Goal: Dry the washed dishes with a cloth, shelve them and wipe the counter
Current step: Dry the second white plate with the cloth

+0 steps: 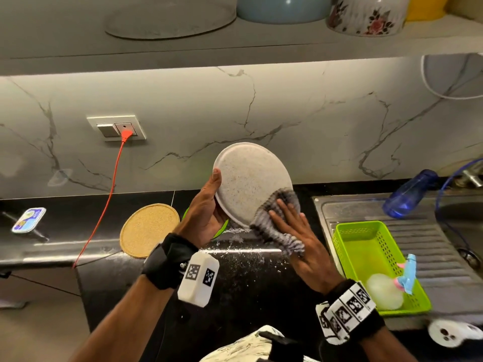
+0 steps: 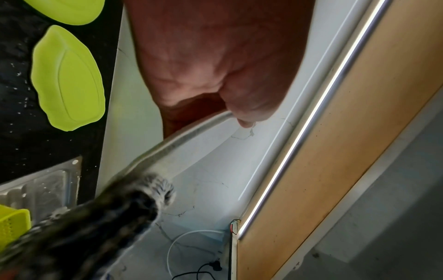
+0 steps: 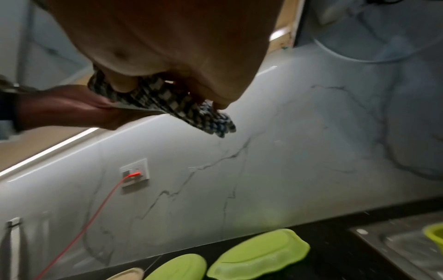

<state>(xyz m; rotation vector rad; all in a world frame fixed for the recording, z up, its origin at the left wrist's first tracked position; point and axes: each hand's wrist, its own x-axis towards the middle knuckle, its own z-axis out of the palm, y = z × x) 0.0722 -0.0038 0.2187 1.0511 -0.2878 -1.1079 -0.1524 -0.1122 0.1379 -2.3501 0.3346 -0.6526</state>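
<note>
A round speckled grey plate point(image 1: 251, 178) is held tilted up above the black counter point(image 1: 235, 278). My left hand point(image 1: 209, 205) grips its left rim, thumb on the face and fingers behind. My right hand point(image 1: 290, 220) holds a grey checked cloth point(image 1: 271, 226) against the plate's lower right edge, fingers spread on top. In the right wrist view the cloth point(image 3: 167, 102) wraps over the plate's edge, pinched by my right hand point(image 3: 179, 47). The left wrist view shows the plate's rim point(image 2: 191, 132) under my left hand point(image 2: 215, 66) and the blurred cloth point(image 2: 120, 208).
Two green dishes point(image 3: 258, 252) and a tan round plate point(image 1: 149, 228) lie on the wet counter. A green basket point(image 1: 366, 257) and a blue bottle point(image 1: 407, 194) sit on the steel drainboard at right. A red cable point(image 1: 104, 205) hangs from the wall socket. The shelf point(image 1: 261, 45) above holds dishes.
</note>
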